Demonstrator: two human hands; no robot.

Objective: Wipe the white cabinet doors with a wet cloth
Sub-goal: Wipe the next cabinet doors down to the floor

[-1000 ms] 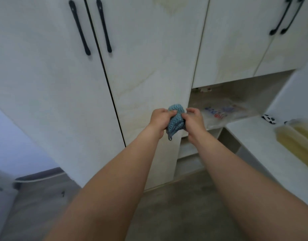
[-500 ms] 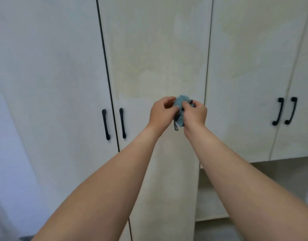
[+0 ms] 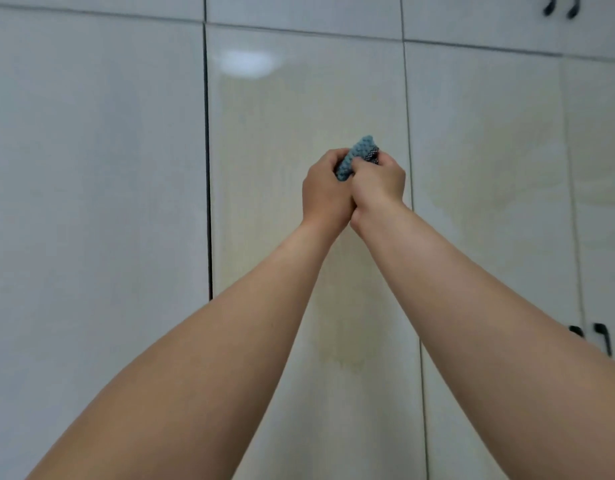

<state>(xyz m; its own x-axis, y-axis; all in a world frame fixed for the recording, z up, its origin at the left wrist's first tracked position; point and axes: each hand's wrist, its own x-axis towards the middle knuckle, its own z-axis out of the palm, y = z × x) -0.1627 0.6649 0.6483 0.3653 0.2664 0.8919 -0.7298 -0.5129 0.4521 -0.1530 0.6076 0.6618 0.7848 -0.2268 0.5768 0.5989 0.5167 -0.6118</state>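
Raised since half a second ago, both hands now sit high before the tall white cabinet doors, whose lower handles have dropped toward the frame's right edge. Between them the blue cloth is bunched into a short roll, its long axis tilting up and to the right. Left hand and right hand press together, fingers curled tightly round the cloth, only its upper end showing.

Both arms raised; left hand, right hand clenched together.
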